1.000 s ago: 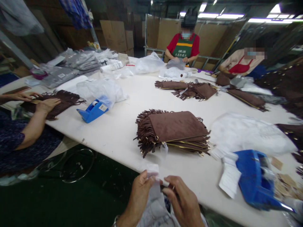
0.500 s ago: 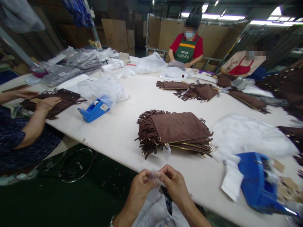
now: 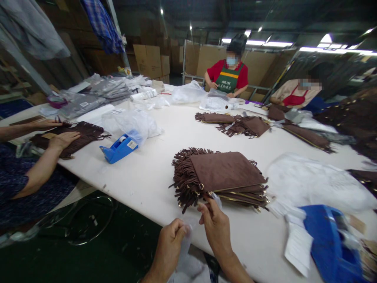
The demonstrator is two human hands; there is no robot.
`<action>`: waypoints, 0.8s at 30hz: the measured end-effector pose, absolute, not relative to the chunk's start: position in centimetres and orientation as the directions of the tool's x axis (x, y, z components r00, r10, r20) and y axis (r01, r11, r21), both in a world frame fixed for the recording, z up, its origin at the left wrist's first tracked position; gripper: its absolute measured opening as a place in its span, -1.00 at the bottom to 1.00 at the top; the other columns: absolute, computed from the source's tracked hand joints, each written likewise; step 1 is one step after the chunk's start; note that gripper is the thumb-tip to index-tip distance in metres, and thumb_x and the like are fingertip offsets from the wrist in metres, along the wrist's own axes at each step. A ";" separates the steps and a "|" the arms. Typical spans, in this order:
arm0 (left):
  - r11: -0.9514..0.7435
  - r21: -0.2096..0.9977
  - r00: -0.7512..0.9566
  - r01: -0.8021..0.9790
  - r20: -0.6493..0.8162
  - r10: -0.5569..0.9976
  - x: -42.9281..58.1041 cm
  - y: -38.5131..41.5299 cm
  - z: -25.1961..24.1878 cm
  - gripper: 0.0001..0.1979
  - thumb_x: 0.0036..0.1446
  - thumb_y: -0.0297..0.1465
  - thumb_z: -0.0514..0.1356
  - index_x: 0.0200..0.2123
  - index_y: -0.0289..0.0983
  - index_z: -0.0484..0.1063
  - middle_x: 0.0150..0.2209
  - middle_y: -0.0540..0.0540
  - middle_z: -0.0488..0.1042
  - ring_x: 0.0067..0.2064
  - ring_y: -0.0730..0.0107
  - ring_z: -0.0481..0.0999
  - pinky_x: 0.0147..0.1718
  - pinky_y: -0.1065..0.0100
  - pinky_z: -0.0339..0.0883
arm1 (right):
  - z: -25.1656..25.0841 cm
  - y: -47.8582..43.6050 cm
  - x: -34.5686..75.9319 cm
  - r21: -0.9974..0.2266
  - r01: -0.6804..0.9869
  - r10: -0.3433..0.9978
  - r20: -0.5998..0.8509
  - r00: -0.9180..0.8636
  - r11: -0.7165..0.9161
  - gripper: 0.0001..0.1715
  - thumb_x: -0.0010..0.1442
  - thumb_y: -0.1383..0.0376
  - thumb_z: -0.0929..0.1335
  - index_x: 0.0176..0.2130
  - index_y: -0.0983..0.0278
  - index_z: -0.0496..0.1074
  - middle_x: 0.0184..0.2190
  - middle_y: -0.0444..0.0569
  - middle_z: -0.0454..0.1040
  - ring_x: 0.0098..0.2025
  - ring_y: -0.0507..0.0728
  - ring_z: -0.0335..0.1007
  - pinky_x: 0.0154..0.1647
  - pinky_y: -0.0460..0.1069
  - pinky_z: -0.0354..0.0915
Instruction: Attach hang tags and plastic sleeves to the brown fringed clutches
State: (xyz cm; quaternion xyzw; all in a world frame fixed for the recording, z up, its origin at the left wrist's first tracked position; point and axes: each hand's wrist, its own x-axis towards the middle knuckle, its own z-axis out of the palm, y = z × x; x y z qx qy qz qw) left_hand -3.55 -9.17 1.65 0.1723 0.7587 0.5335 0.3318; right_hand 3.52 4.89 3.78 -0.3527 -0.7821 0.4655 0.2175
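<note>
My left hand [image 3: 170, 245] is closed, thumb against fingers, on a small clear plastic sheet [image 3: 186, 243] that hangs down beside it at the table's front edge. Up and to the right, my right hand [image 3: 216, 226] reaches to the front of a stack of brown fringed bags [image 3: 228, 171] with gold zips. Its thumb and index finger are a little apart, with nothing plainly between them. A small translucent wrap [image 3: 217, 200] at the zip end of the stack shows just behind the index finger.
A blue tape dispenser [image 3: 332, 239] stands at the right, near white plastic bags [image 3: 318, 181]. Another tape dispenser [image 3: 119, 149] lies left. At the left edge, a co-worker's hands [image 3: 63, 141] rest on a fringed bag. Two people work across the table, with more brown bags [image 3: 256, 125] before them.
My hands, together on the plastic before, have parted. The right has moved up to the bag stack while the left keeps the plastic. The view has tilted slightly upward.
</note>
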 end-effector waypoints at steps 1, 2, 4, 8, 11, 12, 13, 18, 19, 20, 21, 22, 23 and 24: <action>0.369 0.927 -0.727 -0.074 -0.303 0.616 -3.6 -9.1 1.6 -0.72 0.14 -0.21 0.11 -0.50 -0.27 0.34 -0.57 0.08 0.25 -0.48 0.46 0.20 -0.50 0.44 0.03 | 3.8 4.8 3.2 -0.868 0.355 0.758 0.037 -0.651 0.347 -0.63 0.26 0.08 0.23 -0.05 0.23 0.38 -0.50 -0.11 0.48 -0.59 0.07 0.36 -0.46 -0.04 0.25; 0.368 0.928 -0.733 -0.055 -0.287 0.616 -3.7 -9.1 1.6 -0.73 0.14 -0.22 0.12 -0.51 -0.27 0.34 -0.57 0.08 0.24 -0.48 0.46 0.19 -0.50 0.45 0.03 | 3.7 4.7 2.9 -0.856 0.363 0.766 0.060 -0.640 0.369 -0.63 0.26 0.08 0.23 -0.07 0.24 0.38 -0.49 -0.10 0.49 -0.59 0.07 0.36 -0.46 -0.04 0.25; 0.370 0.929 -0.743 -0.015 -0.258 0.617 -3.8 -9.1 1.8 -0.74 0.14 -0.24 0.11 -0.51 -0.26 0.33 -0.57 0.08 0.24 -0.48 0.45 0.20 -0.49 0.45 0.04 | 3.7 4.3 2.2 -0.832 0.382 0.791 0.107 -0.602 0.403 -0.64 0.24 0.05 0.26 -0.12 0.24 0.39 -0.48 -0.07 0.50 -0.55 0.09 0.38 -0.45 -0.03 0.24; 0.389 0.920 -0.757 0.048 -0.221 0.615 -4.1 -9.4 2.8 -0.76 0.16 -0.26 0.08 -0.50 -0.25 0.33 -0.56 0.09 0.26 -0.47 0.44 0.22 -0.47 0.44 0.04 | 4.1 3.8 1.1 -0.810 0.401 0.813 0.151 -0.562 0.428 -0.66 0.21 0.03 0.29 -0.23 0.24 0.39 -0.45 -0.02 0.52 -0.49 0.11 0.40 -0.41 -0.02 0.24; 0.408 0.909 -0.766 0.084 -0.203 0.610 -4.4 -9.8 3.3 -0.76 0.17 -0.27 0.07 -0.48 -0.24 0.35 -0.55 0.07 0.30 -0.46 0.42 0.26 -0.45 0.43 0.06 | 4.6 4.0 0.9 -0.839 0.400 0.814 0.084 -0.576 0.369 -0.64 0.17 0.00 0.33 -0.30 0.25 0.40 -0.48 -0.03 0.51 -0.50 0.11 0.38 -0.40 -0.01 0.24; 0.413 0.906 -0.769 0.096 -0.196 0.608 -4.4 -9.9 3.3 -0.76 0.18 -0.27 0.06 -0.47 -0.24 0.36 -0.54 0.06 0.32 -0.44 0.41 0.28 -0.43 0.43 0.07 | 4.8 4.2 1.0 -0.859 0.392 0.812 0.046 -0.582 0.329 -0.63 0.15 -0.01 0.34 -0.31 0.25 0.41 -0.49 -0.04 0.50 -0.49 0.12 0.37 -0.40 -0.01 0.25; 0.418 0.902 -0.772 0.107 -0.189 0.607 -4.5 -10.1 3.3 -0.76 0.18 -0.28 0.06 -0.47 -0.24 0.37 -0.52 0.05 0.35 -0.43 0.39 0.30 -0.42 0.42 0.08 | 5.0 4.4 1.1 -0.885 0.376 0.808 0.001 -0.590 0.275 -0.62 0.13 -0.02 0.35 -0.31 0.25 0.42 -0.49 -0.04 0.50 -0.48 0.12 0.38 -0.40 -0.01 0.25; 0.425 0.893 -0.769 0.150 -0.164 0.617 -4.7 -10.5 2.8 -0.77 0.21 -0.30 0.03 -0.42 -0.23 0.39 -0.47 0.01 0.43 -0.38 0.36 0.37 -0.36 0.41 0.12 | 5.4 4.7 1.4 -0.971 0.219 0.728 -0.218 -0.650 -0.095 -0.54 0.08 -0.05 0.38 -0.27 0.28 0.36 -0.52 -0.08 0.48 -0.56 0.07 0.35 -0.55 -0.06 0.22; 0.424 0.892 -0.768 0.156 -0.161 0.620 -4.7 -10.5 2.7 -0.77 0.21 -0.30 0.03 -0.42 -0.23 0.39 -0.46 0.01 0.43 -0.38 0.36 0.38 -0.35 0.41 0.12 | 5.3 4.7 1.3 -0.970 0.190 0.709 -0.239 -0.664 -0.149 -0.54 0.07 -0.04 0.38 -0.27 0.29 0.34 -0.51 -0.07 0.48 -0.57 0.05 0.35 -0.57 -0.07 0.21; 0.424 0.892 -0.768 0.159 -0.158 0.621 -4.7 -10.5 2.7 -0.78 0.21 -0.30 0.03 -0.41 -0.23 0.39 -0.45 0.01 0.44 -0.37 0.35 0.38 -0.35 0.41 0.13 | 5.3 4.6 1.1 -0.968 0.161 0.697 -0.251 -0.672 -0.193 -0.53 0.06 -0.03 0.40 -0.26 0.29 0.32 -0.50 -0.07 0.49 -0.58 0.04 0.34 -0.58 -0.08 0.21; 0.423 0.893 -0.768 0.157 -0.159 0.621 -4.7 -10.6 2.7 -0.79 0.20 -0.30 0.04 -0.41 -0.23 0.39 -0.44 0.01 0.44 -0.36 0.35 0.38 -0.34 0.41 0.13 | 5.3 4.5 1.0 -0.964 0.134 0.689 -0.258 -0.677 -0.230 -0.53 0.04 -0.01 0.42 -0.27 0.29 0.31 -0.50 -0.08 0.49 -0.57 0.04 0.35 -0.58 -0.09 0.20; 0.421 0.895 -0.767 0.145 -0.167 0.619 -4.7 -10.6 2.6 -0.79 0.20 -0.30 0.05 -0.41 -0.23 0.39 -0.45 0.01 0.44 -0.37 0.36 0.37 -0.35 0.41 0.12 | 5.2 4.4 0.8 -0.959 0.111 0.684 -0.265 -0.679 -0.261 -0.54 0.01 0.01 0.44 -0.28 0.29 0.30 -0.52 -0.10 0.47 -0.57 0.03 0.34 -0.58 -0.10 0.20; 0.418 0.901 -0.766 0.119 -0.184 0.616 -4.7 -10.7 2.5 -0.80 0.19 -0.30 0.06 -0.41 -0.23 0.39 -0.46 0.02 0.42 -0.38 0.37 0.36 -0.37 0.41 0.12 | 5.2 4.4 0.7 -0.953 0.095 0.679 -0.272 -0.682 -0.286 -0.54 -0.02 0.04 0.46 -0.30 0.29 0.29 -0.56 -0.14 0.44 -0.57 0.02 0.33 -0.58 -0.11 0.19; 0.409 0.909 -0.763 0.080 -0.209 0.612 -4.7 -10.8 2.3 -0.80 0.19 -0.30 0.06 -0.42 -0.24 0.38 -0.48 0.03 0.40 -0.40 0.38 0.34 -0.39 0.41 0.11 | 5.3 4.3 0.6 -0.947 0.087 0.671 -0.281 -0.687 -0.308 -0.55 -0.05 0.07 0.48 -0.33 0.29 0.29 -0.59 -0.18 0.39 -0.57 0.01 0.31 -0.59 -0.12 0.17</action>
